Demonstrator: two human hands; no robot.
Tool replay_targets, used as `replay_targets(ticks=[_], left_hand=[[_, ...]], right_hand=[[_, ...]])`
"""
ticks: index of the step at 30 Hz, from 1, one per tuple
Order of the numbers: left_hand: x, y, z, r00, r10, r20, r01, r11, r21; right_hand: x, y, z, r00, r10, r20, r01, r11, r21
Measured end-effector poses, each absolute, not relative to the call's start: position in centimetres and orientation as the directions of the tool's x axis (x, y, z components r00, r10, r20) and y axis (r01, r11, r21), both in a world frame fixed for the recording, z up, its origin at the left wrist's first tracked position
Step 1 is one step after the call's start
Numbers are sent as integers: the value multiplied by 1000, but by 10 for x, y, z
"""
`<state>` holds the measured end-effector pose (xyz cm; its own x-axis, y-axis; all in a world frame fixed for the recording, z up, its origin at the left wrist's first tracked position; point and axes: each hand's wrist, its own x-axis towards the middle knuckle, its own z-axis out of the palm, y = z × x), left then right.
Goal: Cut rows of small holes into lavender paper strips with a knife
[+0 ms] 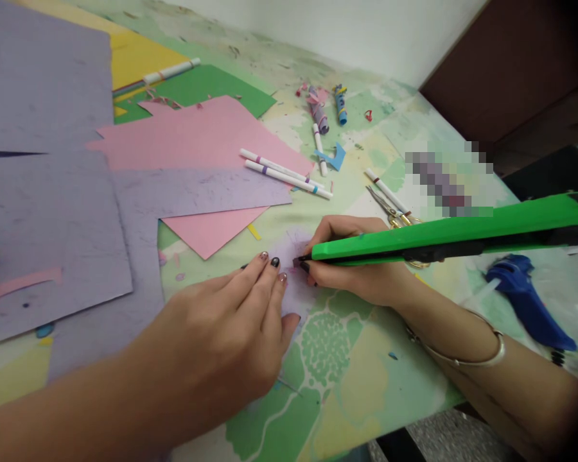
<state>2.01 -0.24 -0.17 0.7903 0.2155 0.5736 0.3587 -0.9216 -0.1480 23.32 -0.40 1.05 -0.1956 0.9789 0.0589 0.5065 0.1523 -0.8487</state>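
Observation:
My left hand [236,321] lies flat with its fingers stretched out over the patterned tabletop [361,378], beside a purple-stained patch. Across from it, my right hand [351,256] is closed around the narrow end of a long green and black tool [443,231], which reaches to the right edge of the view. The tool's dark tip touches or nearly touches a small dark purple piece [297,262]. Whatever lies beneath my left fingers is mostly hidden.
Purple sheets [52,218], pink paper [212,128] and green paper [221,80] cover the left and back. White markers [289,179] lie behind my hands. Scissors [385,205] are behind the tool, a blue glue gun [530,301] at right. Small rolled paper figures [318,112] lie farther back.

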Motion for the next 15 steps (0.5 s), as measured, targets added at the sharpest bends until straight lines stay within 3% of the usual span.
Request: replay_targets(ticks=[4, 10, 15], left_hand=[[20, -2, -1, 790, 211, 576, 357, -922, -153], [19, -1, 0, 792, 202, 576, 355, -920, -165], [20, 0, -1, 802, 184, 568, 341, -922, -184]], right_hand=[[231, -4, 12, -185, 981, 66, 535, 157, -830], [223, -5, 17, -165, 978, 126, 674, 205, -710], [221, -12, 14, -77, 991, 108, 629, 133, -766]])
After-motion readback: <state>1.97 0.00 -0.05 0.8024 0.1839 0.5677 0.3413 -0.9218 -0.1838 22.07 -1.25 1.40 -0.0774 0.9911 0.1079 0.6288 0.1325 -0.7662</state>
